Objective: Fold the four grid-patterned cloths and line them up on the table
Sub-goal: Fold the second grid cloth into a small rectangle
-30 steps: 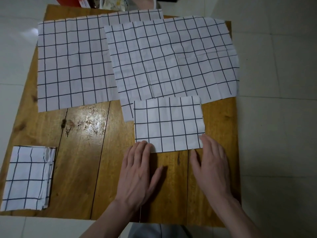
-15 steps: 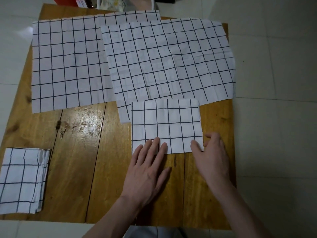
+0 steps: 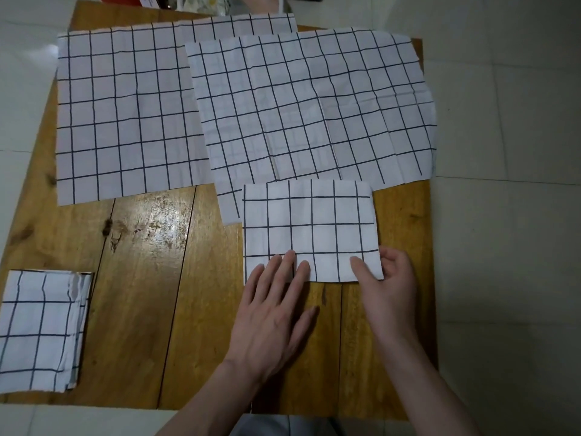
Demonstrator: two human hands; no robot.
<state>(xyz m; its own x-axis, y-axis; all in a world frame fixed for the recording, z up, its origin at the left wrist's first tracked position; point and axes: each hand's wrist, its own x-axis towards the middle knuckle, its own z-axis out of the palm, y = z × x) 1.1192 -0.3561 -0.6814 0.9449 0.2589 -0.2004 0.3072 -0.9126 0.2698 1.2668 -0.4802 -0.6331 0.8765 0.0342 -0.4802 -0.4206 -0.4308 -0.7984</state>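
Four grid-patterned cloths are lying on the wooden table (image 3: pixel 151 278), two folded and two spread flat. The half-folded cloth (image 3: pixel 309 229) is sitting near the right front of the table, a white rectangle with dark lines, its far edge overlapping the near edge of the right-hand open cloth (image 3: pixel 314 105). The left hand (image 3: pixel 270 319) is lying flat with fingers straight and slightly spread, the fingertips (image 3: pixel 289 256) pressing on the near left part of that half-folded cloth while the palm is resting on the bare wood. The right hand (image 3: pixel 390 284) is pinching the cloth's near right corner, thumb on top and the curled fingers wrapping round the edge; how far they are reaching underneath is hidden. The right-hand open cloth is lying creased and slightly skewed across the far right of the table, its right side hanging past the table's edge. It is overlapping the left-hand open cloth (image 3: pixel 125 111), which is lying flat over the far left of the table. The finished folded cloth (image 3: pixel 41 328) is sitting well apart at the near left corner, its stacked layers showing along its right edge and its left part running out of view. A tiled floor (image 3: pixel 509 215) is surrounding the table.
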